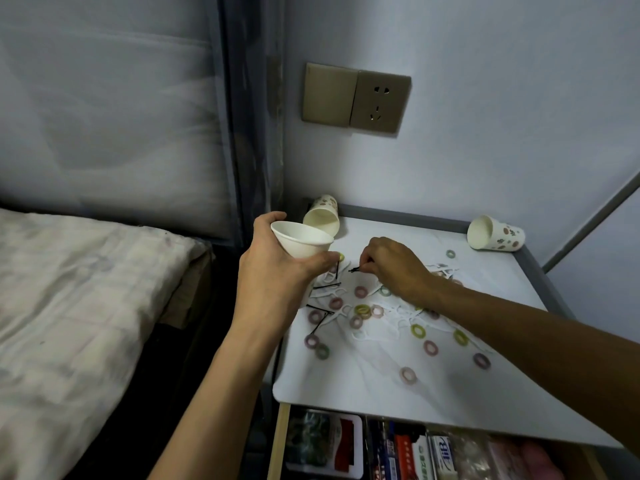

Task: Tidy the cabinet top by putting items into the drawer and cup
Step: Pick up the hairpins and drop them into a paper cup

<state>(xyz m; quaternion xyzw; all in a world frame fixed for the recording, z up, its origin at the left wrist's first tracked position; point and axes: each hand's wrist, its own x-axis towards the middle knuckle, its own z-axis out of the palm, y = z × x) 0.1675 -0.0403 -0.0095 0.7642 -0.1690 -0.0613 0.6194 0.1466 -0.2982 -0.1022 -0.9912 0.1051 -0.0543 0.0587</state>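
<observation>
Beside the bed (86, 289), the white cabinet top (381, 386) lay strewn with hair ties (362, 310), floss picks (401, 320) and black hairpins (320, 310), its drawer (381, 445) standing open below the front edge. The left hand (273, 271) gripped a tilted white paper cup (301, 242) over the top's rear left corner. The right hand (394, 265), fingers curled, pinched a single hairpin (354, 270) near that cup.

The white cabinet top (363, 386) is strewn with hair rings (430, 348), floss picks (337, 292) and hairpins (320, 310) — two paper cups (495, 233) are tipped over.
</observation>
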